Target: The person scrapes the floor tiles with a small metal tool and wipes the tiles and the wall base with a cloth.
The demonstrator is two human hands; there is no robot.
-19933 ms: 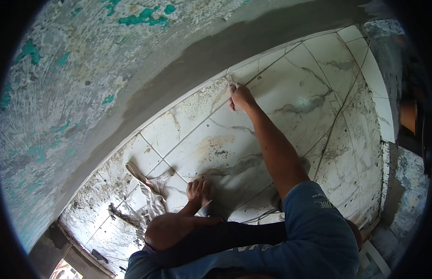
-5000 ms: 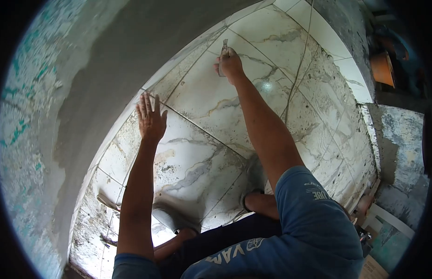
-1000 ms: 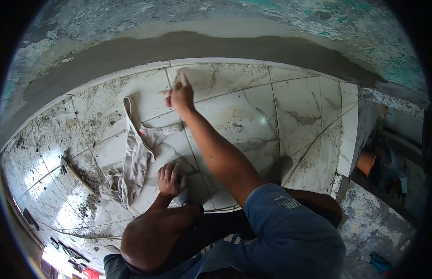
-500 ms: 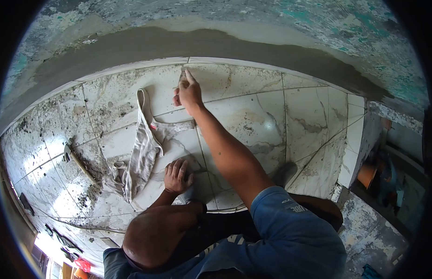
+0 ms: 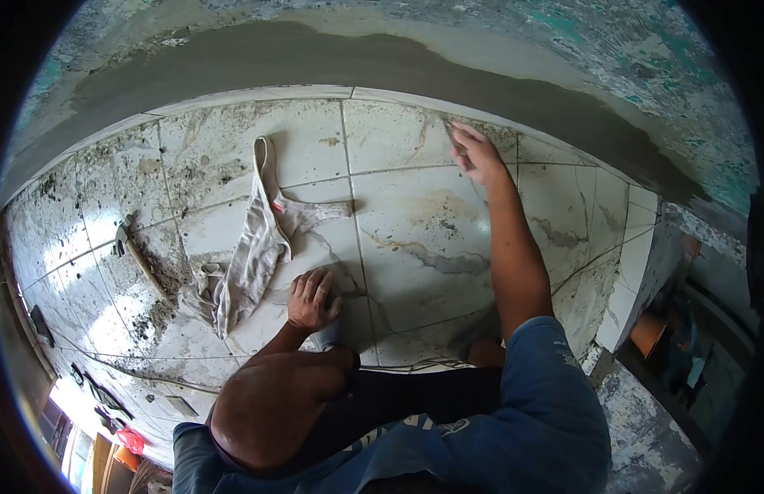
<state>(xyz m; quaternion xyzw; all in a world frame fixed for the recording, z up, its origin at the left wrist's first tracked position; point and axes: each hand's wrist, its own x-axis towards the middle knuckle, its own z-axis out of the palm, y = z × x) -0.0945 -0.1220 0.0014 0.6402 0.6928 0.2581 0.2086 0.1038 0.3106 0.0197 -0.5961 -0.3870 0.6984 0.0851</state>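
Near the foot of the wall, my right hand (image 5: pixel 478 154) grips a small thin tool (image 5: pixel 450 130), its tip on the tile beside the skirting; the tool is too small to name surely. My left hand (image 5: pixel 310 301) rests by my bent knee with its fingers apart and nothing in it. A stained white cloth garment (image 5: pixel 258 239) lies crumpled on the tiled floor (image 5: pixel 415 198), just up and left of my left hand. Grey-brown dirt is scattered along the skirting tiles (image 5: pixel 431 103).
A hammer (image 5: pixel 141 262) lies among crumbs of debris on the left. Cables (image 5: pixel 143 377) run across the lower left floor. A band of fresh grey plaster (image 5: pixel 316 62) covers the wall's base. At the right is a ledge with an orange object (image 5: pixel 647 336) below.
My right hand has swept right along the skirting with the tool, uncovering the tiles where it was. My left hand has stayed by the knee. The view has shifted slightly.
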